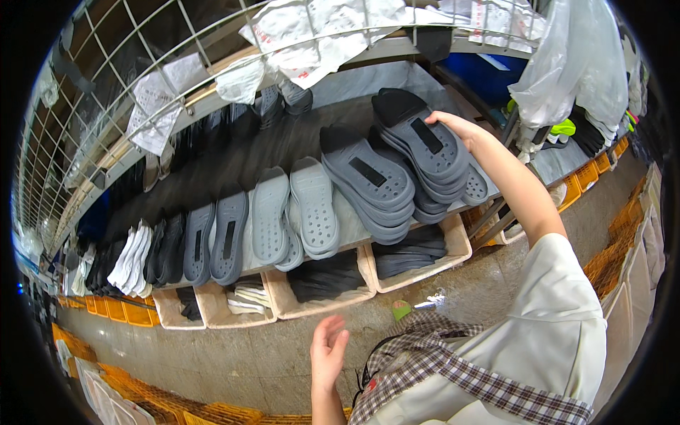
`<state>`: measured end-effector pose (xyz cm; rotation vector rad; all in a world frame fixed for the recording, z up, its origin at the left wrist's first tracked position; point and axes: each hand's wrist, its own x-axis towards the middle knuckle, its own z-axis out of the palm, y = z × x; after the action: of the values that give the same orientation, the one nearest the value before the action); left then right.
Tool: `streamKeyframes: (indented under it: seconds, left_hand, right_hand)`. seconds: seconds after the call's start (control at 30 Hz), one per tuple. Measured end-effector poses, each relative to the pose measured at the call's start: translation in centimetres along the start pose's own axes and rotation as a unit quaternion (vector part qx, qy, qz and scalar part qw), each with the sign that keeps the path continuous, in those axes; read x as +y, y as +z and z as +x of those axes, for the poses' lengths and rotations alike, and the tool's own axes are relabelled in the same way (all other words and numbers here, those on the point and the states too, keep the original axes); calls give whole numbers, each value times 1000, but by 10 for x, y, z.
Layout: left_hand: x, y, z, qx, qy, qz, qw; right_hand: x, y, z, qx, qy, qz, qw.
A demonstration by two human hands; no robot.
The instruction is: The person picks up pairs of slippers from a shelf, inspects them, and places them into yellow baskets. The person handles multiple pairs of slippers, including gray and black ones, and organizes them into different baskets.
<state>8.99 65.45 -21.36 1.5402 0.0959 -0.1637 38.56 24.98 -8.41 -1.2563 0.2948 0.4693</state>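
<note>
My right hand (457, 129) grips the edge of the top grey shoe sole (433, 150), on the right-hand stack. This sole has a black end, a black rectangular strip and rows of small holes. To its left, a similar stack of grey soles (375, 180) lies on the bench. Low in front of the bench, my left hand (329, 348) is in the air with its fingers apart and nothing in it. Lighter grey soles (315, 205) and darker pairs with black strips (228, 241) stand in a row further left.
Along the bench (418, 81) runs a dark, blurred surface behind the soles. Beige bins (368, 273) holding dark and white soles sit beneath its front edge. White soles (131, 258) stand far left. A wire mesh (177, 28) with papers hangs above; plastic bags (574, 57) hang at right.
</note>
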Motion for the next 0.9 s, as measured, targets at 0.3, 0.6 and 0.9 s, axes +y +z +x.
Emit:
streamKeyframes:
  seconds: [0.3, 0.6, 0.9]
  left_hand:
    - [-69, -51, -75, 84, -89, 17, 992]
    - [-119, -115, -180, 158, -130, 3, 979]
    - [-118, -175, -186, 166, -133, 55, 976]
  right_hand:
    - [15, -10, 26, -1, 38, -35, 999]
    - [14, 7, -32, 281, -23, -279, 918]
    - [25, 155, -29, 182, -446, -349, 804]
